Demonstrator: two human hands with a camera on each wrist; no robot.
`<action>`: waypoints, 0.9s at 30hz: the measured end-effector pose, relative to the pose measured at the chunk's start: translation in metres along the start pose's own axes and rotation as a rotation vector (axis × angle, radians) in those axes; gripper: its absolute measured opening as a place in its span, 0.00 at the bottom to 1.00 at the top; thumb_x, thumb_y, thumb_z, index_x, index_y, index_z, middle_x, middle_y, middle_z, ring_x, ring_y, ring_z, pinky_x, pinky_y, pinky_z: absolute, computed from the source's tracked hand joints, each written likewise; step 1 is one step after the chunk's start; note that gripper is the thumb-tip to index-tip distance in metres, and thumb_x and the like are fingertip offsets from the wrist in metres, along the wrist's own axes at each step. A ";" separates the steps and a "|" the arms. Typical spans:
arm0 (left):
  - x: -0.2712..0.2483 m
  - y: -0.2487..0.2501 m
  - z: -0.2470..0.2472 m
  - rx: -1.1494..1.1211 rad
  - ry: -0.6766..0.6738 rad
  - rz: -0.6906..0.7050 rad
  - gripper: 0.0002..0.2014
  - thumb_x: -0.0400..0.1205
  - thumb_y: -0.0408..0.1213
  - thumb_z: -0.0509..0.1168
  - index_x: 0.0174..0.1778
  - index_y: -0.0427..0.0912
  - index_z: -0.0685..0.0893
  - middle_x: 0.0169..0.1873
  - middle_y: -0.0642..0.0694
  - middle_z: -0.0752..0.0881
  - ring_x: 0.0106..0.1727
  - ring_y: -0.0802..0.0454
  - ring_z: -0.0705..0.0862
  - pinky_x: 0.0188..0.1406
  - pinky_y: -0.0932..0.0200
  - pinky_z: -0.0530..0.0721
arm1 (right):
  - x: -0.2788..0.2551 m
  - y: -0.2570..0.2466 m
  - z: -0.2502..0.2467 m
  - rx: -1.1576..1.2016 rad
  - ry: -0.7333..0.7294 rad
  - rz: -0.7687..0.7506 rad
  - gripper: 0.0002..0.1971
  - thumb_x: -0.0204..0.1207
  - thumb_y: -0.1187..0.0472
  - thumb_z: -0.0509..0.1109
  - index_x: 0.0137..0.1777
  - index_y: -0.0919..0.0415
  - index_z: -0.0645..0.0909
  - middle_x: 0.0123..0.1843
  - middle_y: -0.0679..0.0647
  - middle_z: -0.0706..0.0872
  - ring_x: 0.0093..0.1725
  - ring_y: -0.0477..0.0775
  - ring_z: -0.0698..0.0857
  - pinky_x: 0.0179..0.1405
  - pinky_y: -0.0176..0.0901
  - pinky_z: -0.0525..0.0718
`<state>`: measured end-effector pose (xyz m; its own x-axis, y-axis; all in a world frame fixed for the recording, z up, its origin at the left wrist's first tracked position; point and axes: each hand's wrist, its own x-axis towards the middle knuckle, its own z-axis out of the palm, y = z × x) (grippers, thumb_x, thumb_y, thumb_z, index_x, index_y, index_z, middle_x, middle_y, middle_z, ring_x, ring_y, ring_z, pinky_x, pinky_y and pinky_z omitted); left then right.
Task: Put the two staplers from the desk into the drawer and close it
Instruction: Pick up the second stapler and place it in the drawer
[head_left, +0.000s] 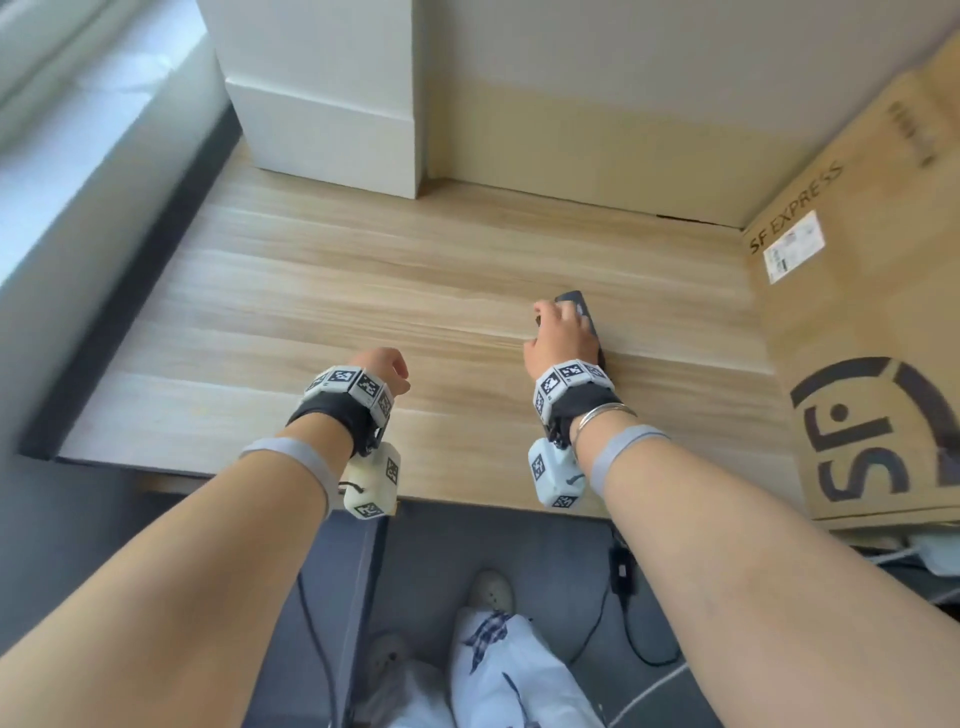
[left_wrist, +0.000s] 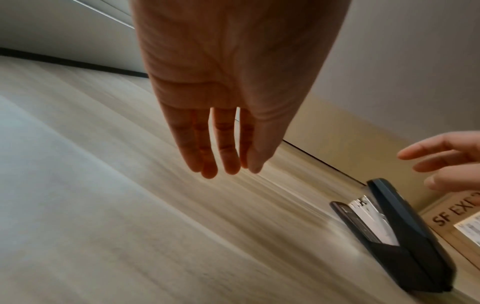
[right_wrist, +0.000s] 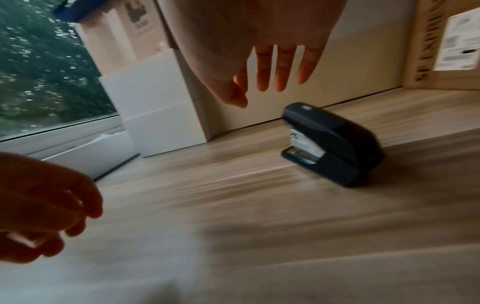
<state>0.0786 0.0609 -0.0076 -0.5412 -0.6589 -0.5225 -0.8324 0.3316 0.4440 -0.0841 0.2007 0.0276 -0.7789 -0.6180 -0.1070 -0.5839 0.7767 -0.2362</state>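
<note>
One dark stapler (head_left: 573, 300) lies on the wooden desk (head_left: 337, 270) at the right, near the cardboard box; it also shows in the left wrist view (left_wrist: 405, 236) and the right wrist view (right_wrist: 335, 144). My right hand (head_left: 563, 330) hovers just above it with fingers spread and straight (right_wrist: 262, 80), not touching it. My left hand (head_left: 382, 366) hangs over the desk's front middle, fingers straight (left_wrist: 223, 144) and holding nothing. I see no second stapler and no drawer.
A large SF Express cardboard box (head_left: 857, 312) stands on the desk's right side. A white box (head_left: 322, 104) sits at the back left by the window sill. Below the front edge are my legs and black cables (head_left: 623, 613) on the floor.
</note>
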 end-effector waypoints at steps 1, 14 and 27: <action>0.006 0.009 0.006 0.000 -0.002 0.009 0.12 0.76 0.31 0.66 0.55 0.35 0.85 0.57 0.36 0.88 0.59 0.37 0.85 0.59 0.49 0.83 | 0.006 0.012 -0.003 0.012 0.009 0.056 0.25 0.76 0.65 0.66 0.74 0.52 0.71 0.72 0.58 0.74 0.71 0.63 0.73 0.64 0.51 0.75; 0.054 0.054 0.045 -0.008 0.058 -0.014 0.10 0.76 0.27 0.60 0.46 0.43 0.84 0.54 0.36 0.89 0.55 0.37 0.86 0.54 0.49 0.85 | 0.064 0.083 0.017 0.224 -0.363 0.325 0.30 0.70 0.57 0.77 0.70 0.61 0.69 0.65 0.61 0.83 0.64 0.63 0.83 0.51 0.45 0.79; 0.059 0.053 0.050 0.016 0.083 -0.091 0.14 0.77 0.28 0.59 0.54 0.38 0.85 0.56 0.37 0.88 0.58 0.38 0.85 0.54 0.52 0.83 | 0.062 0.089 0.038 0.201 -0.298 0.264 0.22 0.69 0.64 0.75 0.54 0.61 0.64 0.57 0.64 0.86 0.56 0.66 0.86 0.49 0.51 0.84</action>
<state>-0.0032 0.0739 -0.0515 -0.4523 -0.7400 -0.4978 -0.8796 0.2781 0.3859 -0.1758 0.2269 -0.0373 -0.7779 -0.4328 -0.4556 -0.2948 0.8917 -0.3436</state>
